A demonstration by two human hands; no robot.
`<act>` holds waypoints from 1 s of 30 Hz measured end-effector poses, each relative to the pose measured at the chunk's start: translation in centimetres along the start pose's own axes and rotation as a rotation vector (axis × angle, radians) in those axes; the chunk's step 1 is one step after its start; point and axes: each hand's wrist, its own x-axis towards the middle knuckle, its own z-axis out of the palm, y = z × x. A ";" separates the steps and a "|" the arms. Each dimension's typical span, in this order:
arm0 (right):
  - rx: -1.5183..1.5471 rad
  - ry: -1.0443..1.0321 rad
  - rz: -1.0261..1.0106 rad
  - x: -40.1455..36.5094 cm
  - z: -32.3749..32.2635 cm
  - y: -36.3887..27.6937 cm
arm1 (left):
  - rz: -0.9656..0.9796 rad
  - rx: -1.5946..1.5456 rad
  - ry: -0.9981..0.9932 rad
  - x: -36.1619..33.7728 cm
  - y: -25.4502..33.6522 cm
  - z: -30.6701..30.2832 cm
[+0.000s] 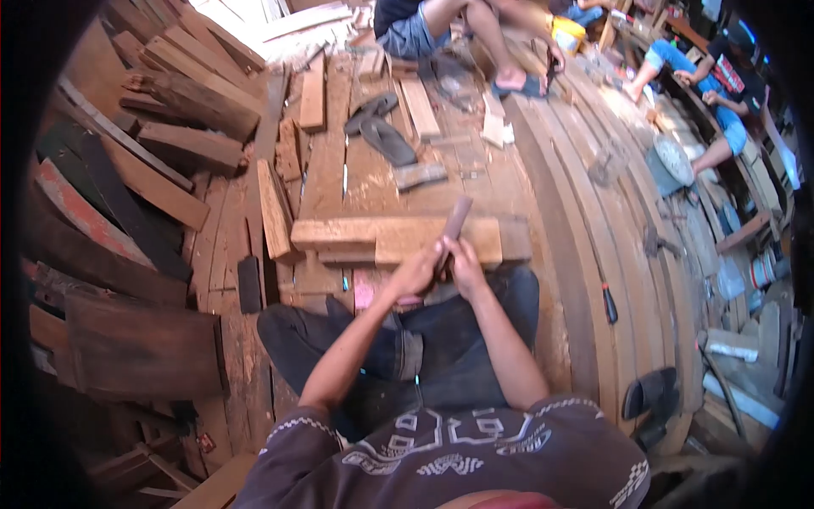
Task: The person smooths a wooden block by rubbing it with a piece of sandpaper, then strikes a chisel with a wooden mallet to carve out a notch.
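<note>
I sit with a squared wooden beam [348,229] lying crosswise in front of my legs. Both hands are closed at the near side of this beam. My left hand [417,273] wraps around the lower part of a grey-brown bar [458,218], whose exact kind I cannot make out. Its upper end slants up and away to the right, over the beam. Against the same bar, my right hand [465,267] has its fingers curled around it. A dark part below the bar, between the hands, is mostly hidden.
Sandals [386,140] and a wood block [420,176] lie beyond the beam. Stacked planks [199,148] fill the left. On the right are a dark-handled tool [610,304] and a sandal [651,392]. Other people sit at the back, one with a bare leg [492,42] showing.
</note>
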 end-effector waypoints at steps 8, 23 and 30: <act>0.077 -0.022 -0.092 -2.4 -1.4 -0.9 | -0.079 1.176 0.244 -2.6 -1.4 -16.1; -0.021 -0.048 0.000 -6.6 -1.5 0.9 | 0.271 1.213 0.265 -0.5 -8.6 -18.9; -0.945 0.369 -0.459 -6.6 -2.5 1.3 | 0.163 1.255 0.429 -0.6 -8.0 -16.4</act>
